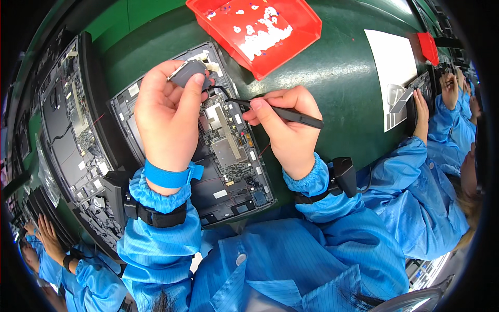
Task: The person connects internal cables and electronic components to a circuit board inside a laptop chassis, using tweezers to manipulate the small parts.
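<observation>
The left hand pinches a grey part over the uncovered laptop; the right hand grips black tweezers near a cable. The job seems unfinished, the part not seated.

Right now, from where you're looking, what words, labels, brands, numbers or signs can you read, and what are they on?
None can be read.
White labels on the opened device: too small.
Grey part in the left hand: no readable print.
Black tool in the right hand: none readable.
White sheet: no words discernible.
</observation>
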Demonstrator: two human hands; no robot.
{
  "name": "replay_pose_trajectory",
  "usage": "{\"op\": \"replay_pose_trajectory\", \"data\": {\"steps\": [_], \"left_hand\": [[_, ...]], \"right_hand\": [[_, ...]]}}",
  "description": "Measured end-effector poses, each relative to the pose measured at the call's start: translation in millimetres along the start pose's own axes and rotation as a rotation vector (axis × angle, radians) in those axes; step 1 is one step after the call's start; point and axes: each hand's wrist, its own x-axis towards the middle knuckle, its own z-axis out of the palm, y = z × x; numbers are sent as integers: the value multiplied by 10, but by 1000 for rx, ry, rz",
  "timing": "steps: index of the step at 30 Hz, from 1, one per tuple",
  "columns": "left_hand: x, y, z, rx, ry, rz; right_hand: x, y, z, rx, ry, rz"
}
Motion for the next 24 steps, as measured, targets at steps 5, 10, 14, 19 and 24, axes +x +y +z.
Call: {"op": "replay_pose_trajectory", "data": {"steps": [5, 10, 14, 19, 24], "left_hand": [[22, -1, -2, 9, -3, 5], [31, 4, 54, 5, 0, -12], [48, 1, 61, 1, -1, -9], [36, 26, 60, 77, 13, 17], [63, -39, 41, 386, 65, 215]], "right_hand": [[-9, 48, -1, -91, 14, -48], [16, 43, -34, -115, 29, -63], [31, 28, -35, -133, 40, -64], [13, 23, -38, -167, 33, -89], [18, 31, -17, -275, -14, -300]]}}
